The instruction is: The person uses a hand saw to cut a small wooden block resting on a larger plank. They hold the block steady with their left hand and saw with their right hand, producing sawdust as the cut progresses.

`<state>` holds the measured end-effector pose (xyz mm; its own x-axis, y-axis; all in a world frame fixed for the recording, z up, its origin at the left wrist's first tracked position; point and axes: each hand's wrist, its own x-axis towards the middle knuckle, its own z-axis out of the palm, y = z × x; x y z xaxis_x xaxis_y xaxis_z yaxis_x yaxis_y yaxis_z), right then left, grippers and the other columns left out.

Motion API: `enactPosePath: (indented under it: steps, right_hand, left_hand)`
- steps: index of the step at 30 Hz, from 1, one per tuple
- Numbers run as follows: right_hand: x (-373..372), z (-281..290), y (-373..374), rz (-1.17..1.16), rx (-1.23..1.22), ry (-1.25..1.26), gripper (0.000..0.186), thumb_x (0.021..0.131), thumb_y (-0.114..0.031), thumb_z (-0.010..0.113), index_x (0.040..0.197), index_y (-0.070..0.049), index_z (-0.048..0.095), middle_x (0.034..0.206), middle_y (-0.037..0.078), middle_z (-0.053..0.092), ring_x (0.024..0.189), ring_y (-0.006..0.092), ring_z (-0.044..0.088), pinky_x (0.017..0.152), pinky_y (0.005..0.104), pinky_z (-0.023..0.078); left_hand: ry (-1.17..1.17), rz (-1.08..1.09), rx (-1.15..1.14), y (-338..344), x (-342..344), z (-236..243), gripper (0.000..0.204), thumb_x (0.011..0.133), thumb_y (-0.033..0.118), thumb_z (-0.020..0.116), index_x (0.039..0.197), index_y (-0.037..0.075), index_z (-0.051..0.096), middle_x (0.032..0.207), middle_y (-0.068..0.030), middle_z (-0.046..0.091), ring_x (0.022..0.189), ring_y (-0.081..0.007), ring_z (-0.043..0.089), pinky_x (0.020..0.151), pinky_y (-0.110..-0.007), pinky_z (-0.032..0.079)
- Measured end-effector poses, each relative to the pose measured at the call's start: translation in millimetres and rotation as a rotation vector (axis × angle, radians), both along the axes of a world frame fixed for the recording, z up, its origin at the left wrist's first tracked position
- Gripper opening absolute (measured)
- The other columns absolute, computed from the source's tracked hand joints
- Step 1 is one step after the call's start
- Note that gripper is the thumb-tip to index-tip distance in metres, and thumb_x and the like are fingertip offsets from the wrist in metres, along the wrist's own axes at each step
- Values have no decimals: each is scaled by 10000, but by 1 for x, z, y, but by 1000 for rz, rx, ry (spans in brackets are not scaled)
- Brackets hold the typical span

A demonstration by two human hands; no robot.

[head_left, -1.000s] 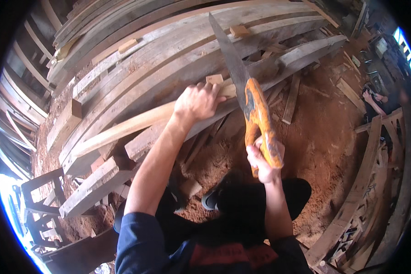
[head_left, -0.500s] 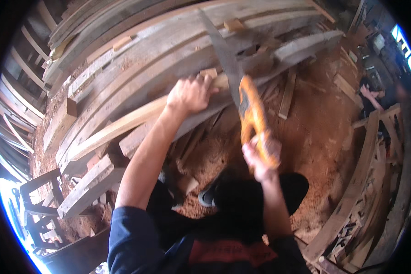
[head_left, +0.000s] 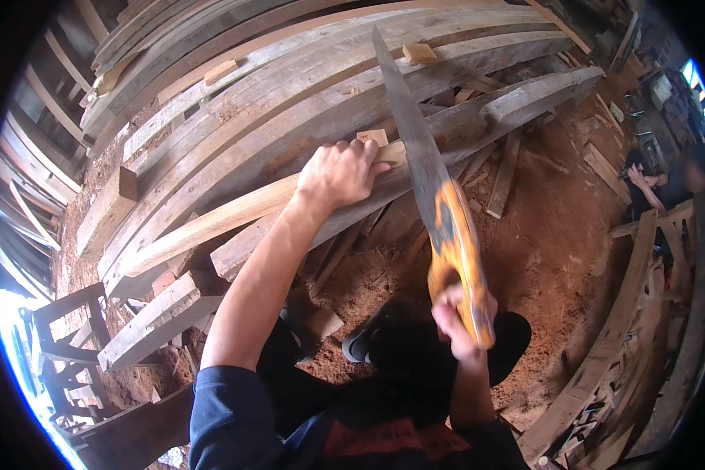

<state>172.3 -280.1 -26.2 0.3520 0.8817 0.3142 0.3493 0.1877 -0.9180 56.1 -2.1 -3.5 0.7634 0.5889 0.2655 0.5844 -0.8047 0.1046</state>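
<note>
My left hand [head_left: 338, 172] is closed over a long pale wooden strip [head_left: 223, 219] lying along weathered timbers, with a small wooden block [head_left: 372, 136] just beyond the knuckles. My right hand [head_left: 462, 325] grips the orange and dark handle [head_left: 466, 243] of a hand saw. Its long grey blade [head_left: 409, 110] slants away from me across the strip, right at its far end beside my left hand. The fingertips of my left hand are partly hidden under the hand.
Long curved beams [head_left: 274, 94] are stacked ahead. A short grey timber [head_left: 145, 321] sits lower left, curved planks [head_left: 595, 376] lie at right, loose offcuts [head_left: 505, 176] on the reddish sawdust floor [head_left: 556, 235]. A co-worker [head_left: 666, 180] sits at the far right.
My right hand and the saw have come down toward me, and more blade now reaches below the strip. My left hand keeps its hold on the strip.
</note>
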Motion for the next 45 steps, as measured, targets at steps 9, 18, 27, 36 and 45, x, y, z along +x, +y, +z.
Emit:
enactPosePath:
  steps: [9, 18, 27, 36, 45]
  right_hand:
    - [-5, 10, 53, -94, -195, 194, 278, 784, -135, 738, 662, -72, 496, 571, 22, 492, 491, 137, 457, 484, 300, 366]
    - [-24, 19, 5, -72, -149, 106, 212, 763, -74, 731, 696, -70, 530, 551, 36, 497, 525, 163, 523, 526, 289, 414]
    - [-14, -2, 44, -83, -30, 77, 197, 823, -51, 702, 734, -66, 526, 585, -12, 512, 519, 87, 468, 494, 262, 395]
    - [-38, -12, -53, -111, 99, 227, 168, 738, -26, 714, 739, -50, 547, 589, 64, 572, 493, 152, 541, 497, 267, 427]
    - [-9, 0, 60, -91, 31, 299, 234, 791, -116, 746, 718, -63, 530, 594, -2, 520, 527, 95, 481, 502, 277, 386]
  left_hand:
    - [-55, -49, 94, -1, -2, -12, 383, 950, 371, 486, 1013, -3, 539, 824, -194, 649, 776, -337, 669, 670, -433, 545]
    - [49, -50, 46, -10, -6, -4, 389, 939, 415, 498, 1065, 51, 557, 891, -179, 652, 821, -345, 666, 677, -453, 542]
    - [49, 0, -75, -15, -1, -2, 402, 956, 423, 466, 1064, 48, 560, 893, -191, 658, 829, -365, 667, 722, -464, 536]
    - [19, -10, 4, -17, 0, -7, 376, 940, 415, 503, 1022, 51, 550, 921, -182, 651, 847, -348, 666, 738, -450, 539]
    - [-38, -39, 89, -10, -2, -15, 391, 934, 397, 508, 1026, 21, 558, 839, -181, 667, 783, -332, 678, 683, -429, 546]
